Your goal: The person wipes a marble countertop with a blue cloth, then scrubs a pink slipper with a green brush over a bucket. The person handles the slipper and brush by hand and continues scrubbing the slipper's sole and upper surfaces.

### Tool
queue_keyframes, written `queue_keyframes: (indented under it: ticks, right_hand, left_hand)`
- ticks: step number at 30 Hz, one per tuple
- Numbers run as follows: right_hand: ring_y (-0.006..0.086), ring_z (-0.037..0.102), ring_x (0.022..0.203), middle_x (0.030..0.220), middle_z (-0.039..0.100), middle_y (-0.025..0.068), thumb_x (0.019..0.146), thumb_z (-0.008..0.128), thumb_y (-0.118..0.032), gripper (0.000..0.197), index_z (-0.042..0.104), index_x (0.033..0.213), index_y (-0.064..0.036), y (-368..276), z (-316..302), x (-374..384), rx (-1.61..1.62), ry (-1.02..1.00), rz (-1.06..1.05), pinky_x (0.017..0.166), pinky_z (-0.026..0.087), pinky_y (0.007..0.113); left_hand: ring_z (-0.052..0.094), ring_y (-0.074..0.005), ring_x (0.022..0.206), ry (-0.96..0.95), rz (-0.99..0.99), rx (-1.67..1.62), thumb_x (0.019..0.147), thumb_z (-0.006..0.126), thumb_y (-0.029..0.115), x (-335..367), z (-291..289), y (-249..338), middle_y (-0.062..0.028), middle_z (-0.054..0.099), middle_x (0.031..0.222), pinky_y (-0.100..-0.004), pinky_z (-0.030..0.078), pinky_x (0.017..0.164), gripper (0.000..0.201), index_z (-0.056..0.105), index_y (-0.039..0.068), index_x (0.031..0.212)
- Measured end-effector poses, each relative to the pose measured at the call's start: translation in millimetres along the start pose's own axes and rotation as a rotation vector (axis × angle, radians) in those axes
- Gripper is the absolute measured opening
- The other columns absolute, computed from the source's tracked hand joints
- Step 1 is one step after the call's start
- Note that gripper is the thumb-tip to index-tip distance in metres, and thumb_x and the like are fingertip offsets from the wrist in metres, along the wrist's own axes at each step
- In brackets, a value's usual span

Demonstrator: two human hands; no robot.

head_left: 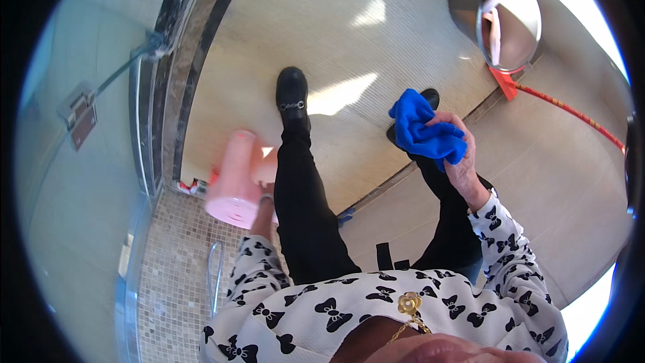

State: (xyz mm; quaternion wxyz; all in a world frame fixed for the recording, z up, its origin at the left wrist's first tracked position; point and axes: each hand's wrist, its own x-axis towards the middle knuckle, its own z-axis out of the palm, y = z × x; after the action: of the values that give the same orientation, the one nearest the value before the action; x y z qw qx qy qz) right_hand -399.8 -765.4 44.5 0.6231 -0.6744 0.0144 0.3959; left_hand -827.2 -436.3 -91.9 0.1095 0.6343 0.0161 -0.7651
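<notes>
My left hand [265,184] grips a pink plastic bucket [232,181] low beside my left leg. The bucket is tilted, its round base toward me, and slightly blurred; part of my fingers is hidden against it. In front of my right leg, my right hand [461,154] is closed on a bunched blue cloth [420,128]. The cloth hangs in loose folds over my fingers and partly covers my right shoe [431,97].
A glass door [87,181] with metal hinges [81,117] stands at the left, beside a mosaic-tiled floor [175,255] and a dark stone sill [181,60]. Far right are a shiny metal bin [467,10] and a red tool head [504,83] on a long patterned pole [571,109].
</notes>
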Motion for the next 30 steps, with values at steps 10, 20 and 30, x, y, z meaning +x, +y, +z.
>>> queue_keyframes:
  ticks: [10,20,30]
  right_hand:
    - [0.0087,0.058,0.093,0.102,0.063,0.0043,0.094,0.054,-0.013,0.021,0.060,0.110,-0.0007,-43.2,-71.1,45.9,-0.170,0.569,-0.414,0.085,0.047,0.021]
    - [0.0187,0.064,0.087,0.097,0.064,0.0110,0.090,0.063,-0.024,0.028,0.062,0.108,-0.0039,1.9,-157.4,46.9,-0.306,0.982,-0.402,0.080,0.051,0.030]
    - [0.0213,0.065,0.076,0.084,0.067,0.0123,0.091,0.061,-0.039,0.034,0.063,0.097,-0.0049,30.6,-167.8,27.1,-0.245,1.077,-0.384,0.071,0.052,0.032]
  left_hand:
    - [0.061,-0.0338,0.110,-0.017,0.119,-0.013,0.086,0.056,0.033,-36.5,-63.4,11.8,-0.0178,0.063,0.119,-0.0504,0.045,0.094,0.039,0.065,0.007,0.113]
    - [0.063,-0.0375,0.103,-0.017,0.058,0.495,0.086,0.056,0.019,-52.8,-308.9,-12.2,-0.0225,0.064,0.113,-0.0495,0.049,0.088,0.029,0.066,0.004,0.108]
    - [0.065,-0.0151,0.083,1.080,1.124,-0.555,0.091,0.061,0.048,-127.1,-573.7,281.2,-0.0118,0.067,0.097,-0.0301,0.057,0.069,0.065,0.047,0.001,0.133]
